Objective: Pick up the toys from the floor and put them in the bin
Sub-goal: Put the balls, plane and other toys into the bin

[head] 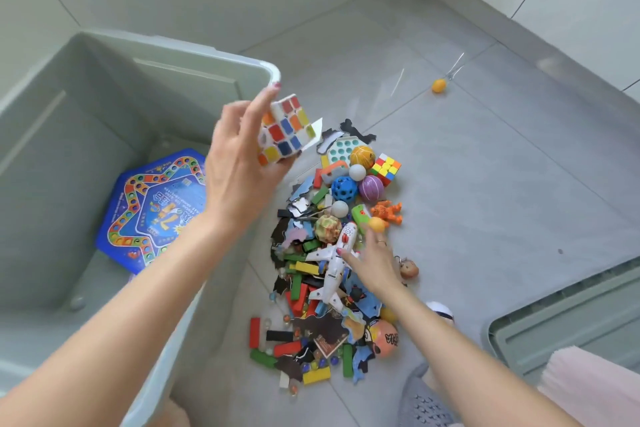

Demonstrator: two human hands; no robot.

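Left hand (239, 163) grip pinches puzzle cube (285, 130) beside bin (221, 52) rim, prob. for drop-in. Right hand (372, 262) fingers spread over toy plane (334, 260), prob. next pick.

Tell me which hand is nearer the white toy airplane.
Right. The right hand touches the white toy airplane on the pile; the left hand holds a puzzle cube up by the bin.

A white-edged puzzle cube (284, 130) is tilted in the air just past the rim of the grey bin (104, 107), which has a blue board game (152, 208) lying flat inside. The toy pile (332, 263) covers the floor beside it: plane (334, 262), balls, blocks, possibly marbles.
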